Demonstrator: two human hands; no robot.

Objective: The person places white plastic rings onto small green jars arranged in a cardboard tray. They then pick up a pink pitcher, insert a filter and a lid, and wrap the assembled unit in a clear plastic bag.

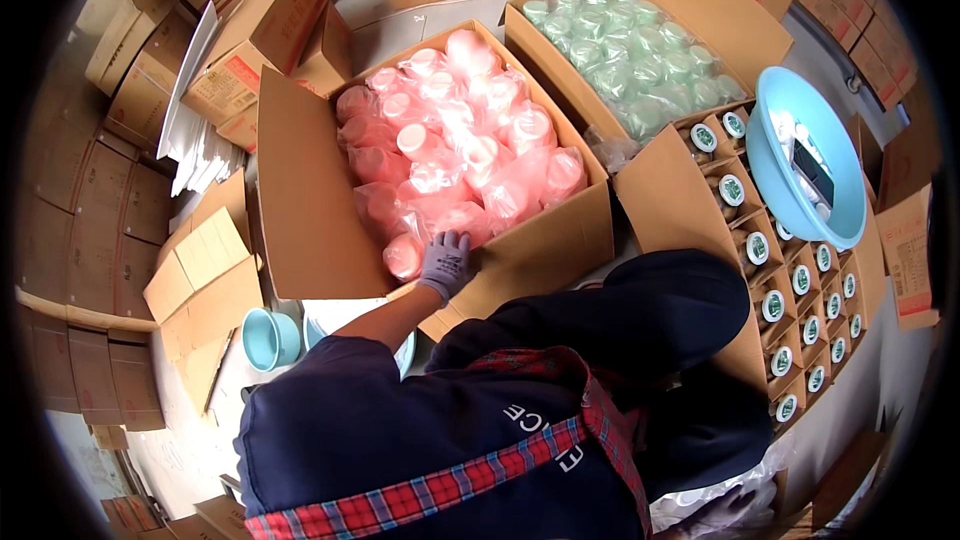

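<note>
My left hand (447, 262), in a light grey glove, reaches over the near edge of an open cardboard box (540, 258). Its fingers are stretched out and rest against the pink cups (404, 256) wrapped in clear plastic bags that fill the box. Low at the right, my right hand (728, 508) is gloved and in shadow beside crumpled clear plastic (700, 495). Its fingers are too dark to make out.
Behind to the right stands an open box of bagged green cups (635, 50). At right, a divided carton (800, 315) holds several lidded jars, with a blue basin (840, 205) on its corner. A small blue tub (270, 340) sits at left, near stacked cartons (255, 50).
</note>
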